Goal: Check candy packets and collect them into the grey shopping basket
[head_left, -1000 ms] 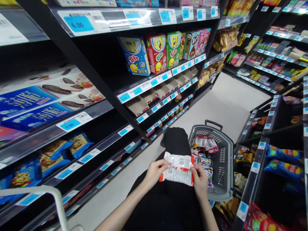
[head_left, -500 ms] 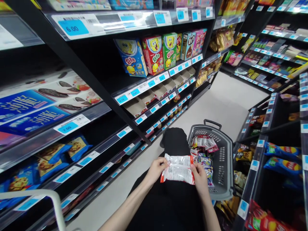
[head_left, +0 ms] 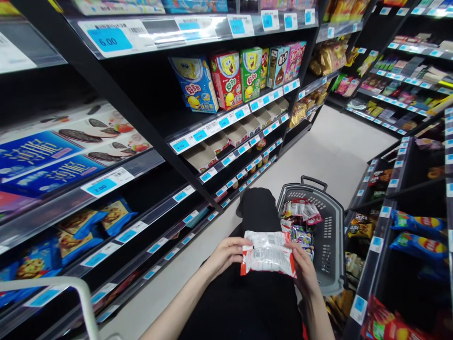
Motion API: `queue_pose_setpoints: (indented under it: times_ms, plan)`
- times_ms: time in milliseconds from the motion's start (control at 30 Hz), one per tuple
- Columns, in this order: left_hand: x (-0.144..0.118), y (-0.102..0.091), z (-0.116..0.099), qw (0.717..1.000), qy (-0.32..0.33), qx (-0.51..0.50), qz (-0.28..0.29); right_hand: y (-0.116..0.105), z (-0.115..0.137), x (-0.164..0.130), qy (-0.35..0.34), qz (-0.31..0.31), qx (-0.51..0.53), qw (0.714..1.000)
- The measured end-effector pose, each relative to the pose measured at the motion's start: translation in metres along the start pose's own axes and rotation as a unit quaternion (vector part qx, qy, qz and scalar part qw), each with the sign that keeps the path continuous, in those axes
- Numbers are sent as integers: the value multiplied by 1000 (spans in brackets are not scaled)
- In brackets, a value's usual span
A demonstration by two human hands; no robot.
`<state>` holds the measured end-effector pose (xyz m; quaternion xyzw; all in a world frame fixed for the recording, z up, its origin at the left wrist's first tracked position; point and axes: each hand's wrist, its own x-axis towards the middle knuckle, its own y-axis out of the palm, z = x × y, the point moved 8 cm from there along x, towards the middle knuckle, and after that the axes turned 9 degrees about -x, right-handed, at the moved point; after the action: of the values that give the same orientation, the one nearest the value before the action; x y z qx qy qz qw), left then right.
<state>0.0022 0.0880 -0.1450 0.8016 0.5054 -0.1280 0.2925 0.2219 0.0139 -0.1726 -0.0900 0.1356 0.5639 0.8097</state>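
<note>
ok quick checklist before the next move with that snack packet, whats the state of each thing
1. Left hand grips the packet's left edge: ok.
2. Right hand grips the right edge: ok.
3. White and red snack packet held flat, printed back up, over the lap: ok.
4. Packet sealed and undamaged: cannot tell.
5. Grey basket on the floor beside the right hand, free room on its far side: ok.
6. Open shelf slot for this packet: cannot tell.
</note>
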Motion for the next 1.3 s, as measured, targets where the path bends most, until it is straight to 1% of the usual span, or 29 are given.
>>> queue_pose_setpoints:
  times_ms: [100, 167, 267, 367, 433, 500, 567, 667, 767, 833, 933, 1000, 1100, 1200, 1300]
  plan:
    - [-3, -2, -9, 999, 30, 33, 8, 1, -1, -7, 11, 34, 8, 999]
    - [-4, -5, -17, 995, 67, 72, -2, 0, -1, -8, 7, 35, -7, 999]
    - [-8, -7, -30, 982, 124, 140, -27, -3, 4, -7, -13, 14, -47, 999]
    - [-16, -6, -44, 964, 166, 195, -64, -6, 22, -10, -55, -22, -94, 994]
    - [-19, -3, -51, 956, 179, 217, -86, -7, 34, -13, -82, -48, -121, 988]
    - [-18, 0, -52, 954, 175, 226, -94, -8, 39, -13, -97, -65, -142, 983]
    - [-12, 2, -45, 958, 156, 224, -93, -8, 34, -10, -98, -71, -155, 980]
    - [0, -2, -26, 967, 114, 207, -93, -7, 12, 2, -84, -59, -160, 982]
    - [11, -7, -9, 976, 77, 183, -93, -4, -14, 12, -65, -23, -151, 986]
    - [14, -10, -3, 979, 63, 170, -93, -3, -26, 16, -55, -4, -145, 988]
    - [15, -11, -3, 981, 57, 157, -97, -3, -33, 18, -46, 7, -138, 989]
    - [14, -10, -6, 982, 56, 149, -100, -3, -30, 18, -43, 7, -135, 990]
    - [8, -9, -10, 983, 57, 143, -104, -2, -17, 14, -39, -4, -131, 991]
    - [-1, -8, -17, 984, 55, 137, -97, 1, 4, 5, -36, -16, -129, 991]
    - [-11, -8, -30, 988, 62, 120, -80, 4, 27, -6, -41, -9, -128, 991]
